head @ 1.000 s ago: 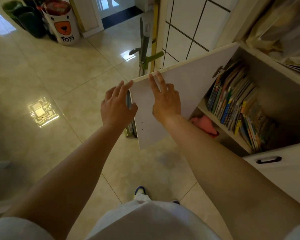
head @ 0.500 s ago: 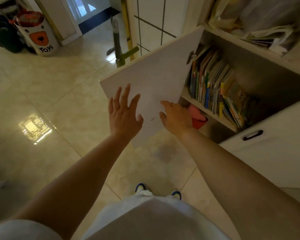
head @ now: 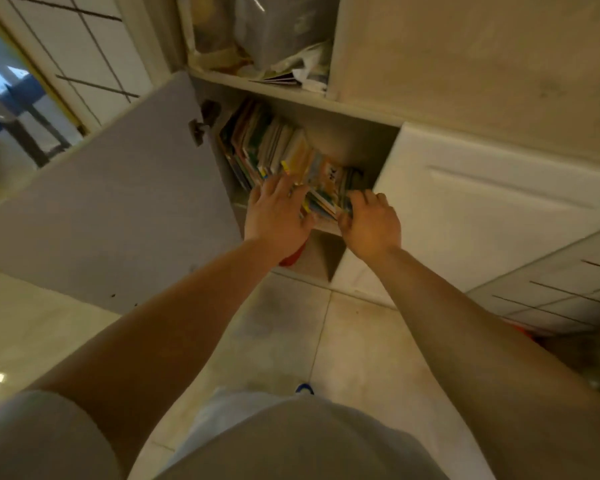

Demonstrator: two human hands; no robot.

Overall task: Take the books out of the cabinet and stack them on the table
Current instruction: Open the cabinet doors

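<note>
A row of colourful thin books (head: 274, 147) stands on the upper shelf of the open cabinet (head: 326, 110). Both my hands are at the right end of the row. My left hand (head: 278, 216) lies against the book spines with its fingers spread. My right hand (head: 371, 226) curls its fingers over the outermost books next to the cabinet's right wall. A small bundle of books (head: 323, 199) sits between the two hands. The picture is blurred, so the grip is hard to judge. No table is in view.
The cabinet door (head: 118, 209) stands swung open on my left. A closed white door (head: 482, 202) is on the right. A red thing (head: 293, 256) lies on the lower shelf. Plastic bags and papers (head: 274, 39) fill the compartment above. Tiled floor (head: 343, 341) lies below.
Both hands have left the door, which has swung wide open, and have reached into the cabinet to the books. My view has turned right towards the cabinet.
</note>
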